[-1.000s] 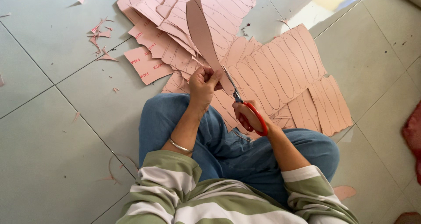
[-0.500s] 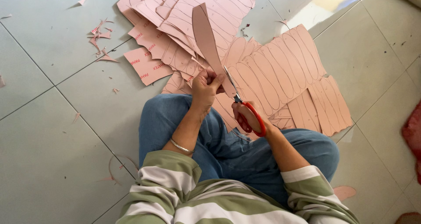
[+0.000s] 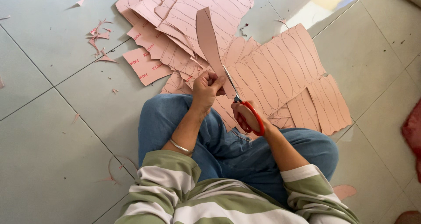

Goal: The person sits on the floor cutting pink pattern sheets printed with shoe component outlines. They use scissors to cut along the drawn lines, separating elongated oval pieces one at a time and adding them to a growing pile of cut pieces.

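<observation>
she's mid-cut: left hand [image 3: 207,89] pinching the pink strip [image 3: 209,44], right hand [image 3: 246,117] gripping the scissors [image 3: 239,102] just beside it, above the marked sheets [image 3: 280,70].

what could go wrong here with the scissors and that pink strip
The left hand pinches the pink strip right beside the scissors blades, so a finger might get nicked. The long strip stands unsupported and may flop, pulling the cut off its edge. The right hand cuts above the jeans.
</observation>
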